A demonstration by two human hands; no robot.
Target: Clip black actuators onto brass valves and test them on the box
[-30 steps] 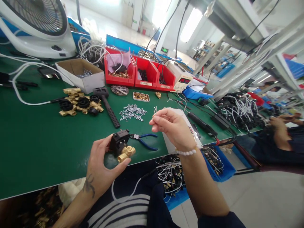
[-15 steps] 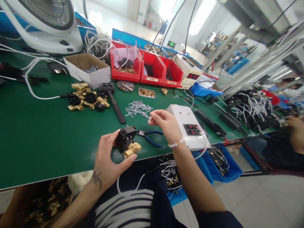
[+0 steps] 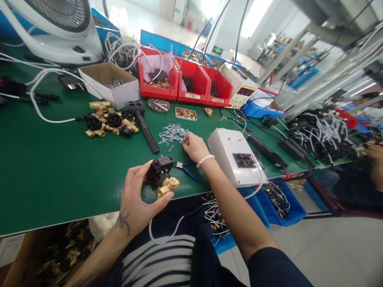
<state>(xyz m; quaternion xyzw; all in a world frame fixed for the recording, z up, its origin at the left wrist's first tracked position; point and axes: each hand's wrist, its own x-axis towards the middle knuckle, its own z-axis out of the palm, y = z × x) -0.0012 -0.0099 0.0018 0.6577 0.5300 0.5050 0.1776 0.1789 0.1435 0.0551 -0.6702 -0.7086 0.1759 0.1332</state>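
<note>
My left hand (image 3: pixel 137 199) grips a black housing (image 3: pixel 160 167) joined to a brass valve body (image 3: pixel 168 187), just above the front edge of the green bench (image 3: pixel 60 171). My right hand (image 3: pixel 194 146) is at the right side of a pile of silver clips (image 3: pixel 172 133), its fingers closed together; what is between the fingertips is too small to make out. One loose clip (image 3: pixel 171 148) lies in front of the pile. Blue-handled pliers (image 3: pixel 191 173) rest beside the housing, partly hidden by my right wrist.
A black mallet (image 3: pixel 145 125) lies left of the clips, near brass fittings (image 3: pixel 103 113). A white box with terminals (image 3: pixel 230 139) stands right of my right hand. Red bins (image 3: pixel 161 92), a carton (image 3: pixel 127 93) and a fan (image 3: pixel 68 48) line the back. Another person's hand (image 3: pixel 375 153) shows far right.
My right hand has moved up and left to the clip pile. A single clip now lies apart in front of the pile. My left hand holds the valve assembly almost unmoved.
</note>
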